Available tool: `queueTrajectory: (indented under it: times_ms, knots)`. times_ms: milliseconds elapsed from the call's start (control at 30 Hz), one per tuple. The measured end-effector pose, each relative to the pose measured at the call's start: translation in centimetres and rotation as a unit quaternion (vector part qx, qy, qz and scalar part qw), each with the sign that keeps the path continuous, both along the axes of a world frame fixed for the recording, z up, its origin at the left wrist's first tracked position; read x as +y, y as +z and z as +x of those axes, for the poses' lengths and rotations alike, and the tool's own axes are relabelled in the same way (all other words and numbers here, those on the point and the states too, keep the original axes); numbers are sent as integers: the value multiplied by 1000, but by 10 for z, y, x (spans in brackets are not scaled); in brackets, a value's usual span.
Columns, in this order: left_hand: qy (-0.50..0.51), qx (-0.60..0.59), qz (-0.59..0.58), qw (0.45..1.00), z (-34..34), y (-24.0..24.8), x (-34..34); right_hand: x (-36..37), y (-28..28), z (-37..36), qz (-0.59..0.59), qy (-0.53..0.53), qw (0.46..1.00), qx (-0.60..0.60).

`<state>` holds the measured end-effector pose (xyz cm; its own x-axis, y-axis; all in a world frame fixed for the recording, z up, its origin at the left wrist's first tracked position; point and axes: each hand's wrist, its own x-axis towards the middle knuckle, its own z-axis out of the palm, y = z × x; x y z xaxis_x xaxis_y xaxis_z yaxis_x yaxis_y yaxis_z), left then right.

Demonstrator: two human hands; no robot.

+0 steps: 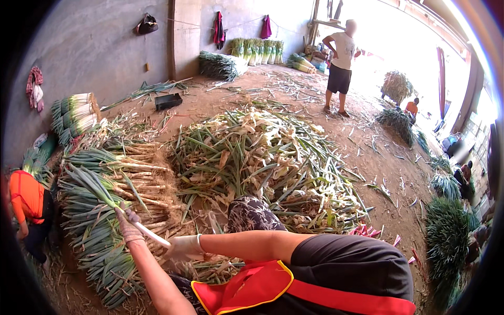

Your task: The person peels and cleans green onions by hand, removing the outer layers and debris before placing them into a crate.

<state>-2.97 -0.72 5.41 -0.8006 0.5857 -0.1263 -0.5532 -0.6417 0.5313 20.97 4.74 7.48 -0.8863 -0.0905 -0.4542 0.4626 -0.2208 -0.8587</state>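
A long green onion [149, 234] slants across in front of me, white stalk toward me and green leaves pointing up and left. My left hand [129, 223], in a thin pale glove, is closed round it where the white turns green. My gloved right hand [184, 248] is at the white lower end, fingers curled and pinching there; the root tip is hidden by the hand. Under and beyond my left hand lies a wide row of untrimmed green onions [100, 226], their brown hairy roots turned to the right.
Right of the row rises a large heap of stripped leaves [262, 163]. Tied bundles [76, 115] stand by the left wall, near a black crate [168, 101]. A person in orange [26, 197] bends at left; another person [344, 52] stands at the back. More green onions [446, 231] lie at right.
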Motion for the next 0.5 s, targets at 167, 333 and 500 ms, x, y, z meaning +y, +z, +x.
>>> queueTrajectory:
  times_ms: [167, 333, 500]
  knots:
    - [-7, 4, 95, 995, -18, -15, -9, -7, -49, 33, -107, 63, 989, -82]
    - [21, 67, 64, 995, -29, 0, -17, 10, -116, 84, 350, 163, 903, 187]
    - [89, 87, -9, 992, -30, 19, -53, 50, -94, 74, 537, 78, 834, 101]
